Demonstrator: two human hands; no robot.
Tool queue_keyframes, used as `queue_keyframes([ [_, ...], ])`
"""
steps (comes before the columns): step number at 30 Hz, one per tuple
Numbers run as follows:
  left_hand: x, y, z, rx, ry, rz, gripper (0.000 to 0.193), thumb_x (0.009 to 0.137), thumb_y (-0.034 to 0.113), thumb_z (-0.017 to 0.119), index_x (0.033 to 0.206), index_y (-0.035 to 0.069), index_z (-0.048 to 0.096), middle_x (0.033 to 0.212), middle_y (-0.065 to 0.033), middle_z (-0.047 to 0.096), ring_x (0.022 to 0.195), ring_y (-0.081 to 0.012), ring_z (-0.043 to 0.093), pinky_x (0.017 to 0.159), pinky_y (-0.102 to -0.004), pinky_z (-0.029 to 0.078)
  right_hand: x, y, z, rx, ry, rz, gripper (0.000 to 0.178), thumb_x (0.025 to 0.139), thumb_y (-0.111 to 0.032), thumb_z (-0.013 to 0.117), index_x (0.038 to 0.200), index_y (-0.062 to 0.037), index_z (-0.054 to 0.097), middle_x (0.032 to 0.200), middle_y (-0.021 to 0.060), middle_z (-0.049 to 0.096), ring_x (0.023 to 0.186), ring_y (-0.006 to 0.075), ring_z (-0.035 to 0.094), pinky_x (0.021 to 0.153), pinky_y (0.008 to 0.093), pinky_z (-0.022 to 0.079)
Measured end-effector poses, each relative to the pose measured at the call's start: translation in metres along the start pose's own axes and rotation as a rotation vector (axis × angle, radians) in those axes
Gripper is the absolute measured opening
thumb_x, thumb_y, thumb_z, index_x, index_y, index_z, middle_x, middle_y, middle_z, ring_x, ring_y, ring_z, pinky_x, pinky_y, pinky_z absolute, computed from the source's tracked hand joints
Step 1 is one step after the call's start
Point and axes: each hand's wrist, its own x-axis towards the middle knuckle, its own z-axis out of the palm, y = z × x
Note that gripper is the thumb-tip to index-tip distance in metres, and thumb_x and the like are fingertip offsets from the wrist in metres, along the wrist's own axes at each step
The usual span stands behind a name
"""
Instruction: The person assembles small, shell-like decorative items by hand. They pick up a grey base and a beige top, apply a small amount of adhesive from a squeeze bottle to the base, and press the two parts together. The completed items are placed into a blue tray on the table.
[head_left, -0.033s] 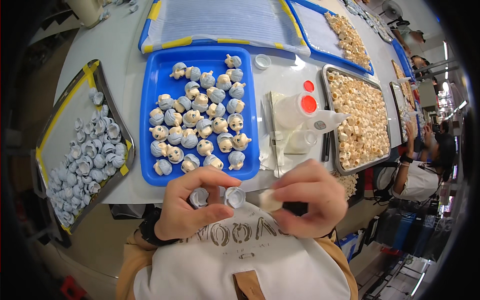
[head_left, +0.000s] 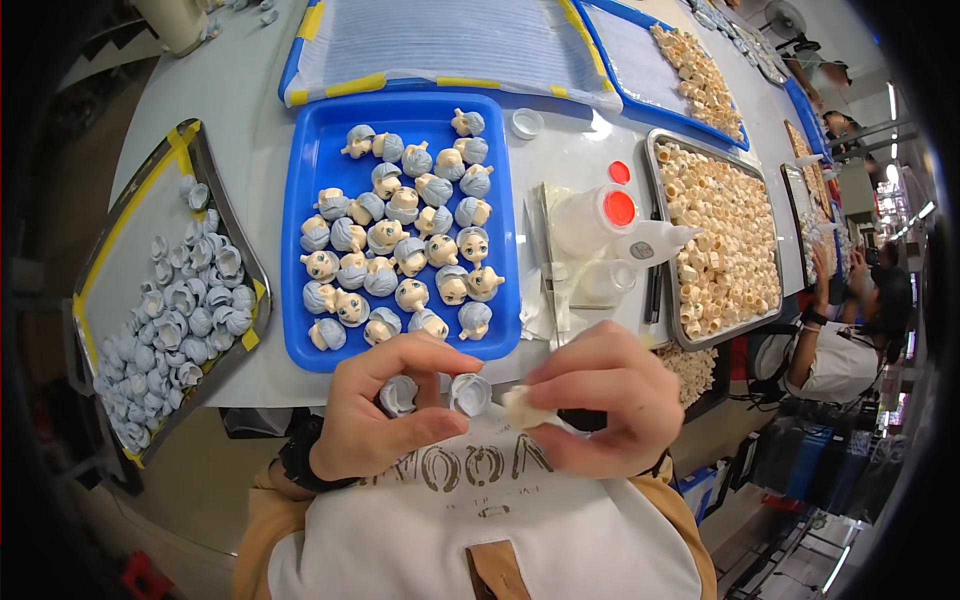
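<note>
Pinched between the thumb and forefinger of my left hand [head_left: 372, 425] is a pale blue-grey doll hair shell [head_left: 470, 396], its hollow side showing. A second hair shell [head_left: 399, 396] sits tucked inside the curl of the same hand. My right hand [head_left: 620, 405] is closed on a cream doll head piece [head_left: 522, 408], held just right of the first shell with a small gap between them. The piece is slightly blurred, and the fingers partly cover it. Both hands are in front of my body, at the near edge of the table.
Assembled doll heads [head_left: 411, 294] lie in a blue tray [head_left: 300, 345]. Loose hair shells [head_left: 170, 330] fill a taped tray at left; cream pieces [head_left: 725, 235] fill a metal tray at right. Between stand a white bottle [head_left: 585, 225], a nozzle bottle [head_left: 650, 243] and a jar [head_left: 610, 283]. A co-worker [head_left: 850, 340] sits at far right.
My right hand has shifted a little to the left, bringing the cream doll head piece closer to the hair shell. My left hand stays in place.
</note>
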Motion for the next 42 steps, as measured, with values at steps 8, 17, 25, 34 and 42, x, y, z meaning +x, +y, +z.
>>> queue_keyframes([
  [8,0.0,0.003,0.0,0.026,0.006,0.016,0.034,0.072,0.013,0.073,0.1,0.001,0.061,0.087,-0.0028,0.057,0.062,-0.005,0.045,0.06,-0.0191,0.036,0.009,0.003,0.01,-0.081,-0.129,-0.022,0.037,0.057,0.002,0.068,0.092,-0.004,0.06,0.084,0.007,0.057,0.065,0.021,0.053,0.054,0.0298,0.039],
  [17,-0.003,-0.004,-0.002,-0.04,0.009,-0.012,0.033,0.08,0.028,0.065,0.096,0.0,0.059,0.081,-0.0013,0.055,0.059,-0.0031,0.043,0.053,-0.0178,0.034,0.009,0.004,0.014,-0.208,-0.168,-0.128,0.047,0.057,-0.016,0.076,0.099,0.0,0.063,0.086,0.0078,0.06,0.07,0.0188,0.056,0.059,0.0279,0.043],
  [25,-0.004,-0.002,0.003,-0.206,0.042,-0.081,0.039,0.088,0.037,0.052,0.097,0.0,0.055,0.071,0.0015,0.051,0.052,-0.0004,0.038,0.043,-0.0166,0.027,0.006,0.003,0.042,-0.442,0.066,-0.197,0.046,0.056,-0.019,0.071,0.097,0.001,0.062,0.085,0.0074,0.058,0.068,0.0204,0.056,0.054,0.0281,0.041],
  [34,-0.004,0.005,0.006,-0.247,0.021,-0.19,0.034,0.09,0.036,0.049,0.088,0.002,0.053,0.065,0.0035,0.046,0.05,0.0003,0.034,0.042,-0.0164,0.025,0.005,0.009,0.046,-0.536,0.079,-0.191,0.037,0.062,-0.024,0.071,0.088,0.0006,0.061,0.083,0.0088,0.057,0.067,0.0204,0.056,0.054,0.028,0.04],
  [42,-0.003,0.008,0.006,-0.156,-0.003,-0.223,0.036,0.089,0.038,0.049,0.085,0.002,0.053,0.063,0.0056,0.044,0.051,0.0008,0.035,0.042,-0.0165,0.026,0.007,0.008,0.04,-0.502,0.003,-0.164,0.034,0.066,-0.027,0.068,0.086,-0.0002,0.06,0.081,0.0088,0.056,0.066,0.0209,0.054,0.057,0.0292,0.039],
])
